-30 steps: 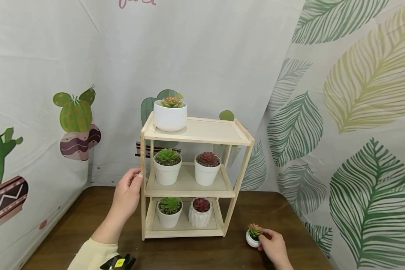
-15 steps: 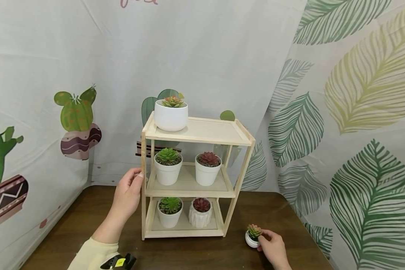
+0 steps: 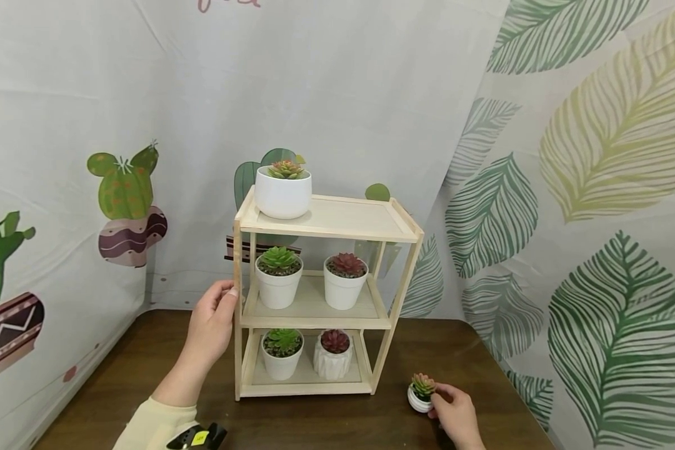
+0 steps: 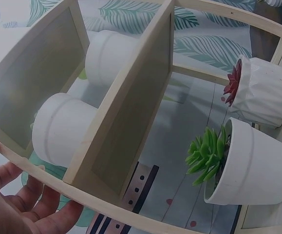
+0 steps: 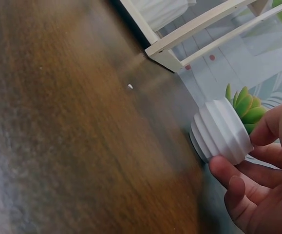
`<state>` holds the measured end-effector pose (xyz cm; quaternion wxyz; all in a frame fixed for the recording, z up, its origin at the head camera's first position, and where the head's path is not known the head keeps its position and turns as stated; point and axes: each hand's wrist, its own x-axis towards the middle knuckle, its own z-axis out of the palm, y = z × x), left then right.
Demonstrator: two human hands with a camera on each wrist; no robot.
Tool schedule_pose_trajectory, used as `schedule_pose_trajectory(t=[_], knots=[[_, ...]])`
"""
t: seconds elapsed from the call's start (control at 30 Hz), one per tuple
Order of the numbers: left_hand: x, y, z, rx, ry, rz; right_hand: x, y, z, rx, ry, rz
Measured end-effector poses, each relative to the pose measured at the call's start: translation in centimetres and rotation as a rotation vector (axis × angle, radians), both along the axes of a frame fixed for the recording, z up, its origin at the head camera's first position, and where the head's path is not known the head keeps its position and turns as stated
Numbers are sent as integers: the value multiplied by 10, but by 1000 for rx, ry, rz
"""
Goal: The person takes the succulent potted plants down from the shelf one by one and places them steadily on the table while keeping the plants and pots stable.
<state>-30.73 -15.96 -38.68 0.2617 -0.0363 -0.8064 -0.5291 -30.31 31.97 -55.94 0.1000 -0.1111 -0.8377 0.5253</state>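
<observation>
A three-tier wooden shelf (image 3: 315, 323) stands on the table, and my left hand (image 3: 210, 322) grips its left front post at the middle tier. In the left wrist view, the fingers (image 4: 43, 195) lie along that pale post. To the right of the shelf, my right hand (image 3: 455, 409) pinches the rim of a small potted succulent (image 3: 419, 403). Its white pot (image 5: 218, 131) has ribbed sides, and the plant is green with reddish tips. The pot sits low at the tabletop, slightly tilted in the head view.
A round white pot (image 3: 283, 195) with a succulent stands on the top tier's left. On the middle tier are a green succulent (image 3: 279, 284) and a red one (image 3: 345, 284). Below stand another green one (image 3: 283, 359) and a faceted white pot (image 3: 333, 362). The brown table (image 3: 315, 425) lies beneath.
</observation>
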Motion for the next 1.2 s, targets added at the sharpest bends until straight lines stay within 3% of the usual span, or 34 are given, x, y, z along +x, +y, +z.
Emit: schedule_pose_trajectory(t=[0.6,1.0,1.2], knots=[[2,-1,0,9,-16,0,7,4,3,-15,-11,-6],[1,-2,3,26,-56,-24,12,11,14,163,69,-57],[2,-3,6,71,-90,-75,11,7,32,227,84,-60]])
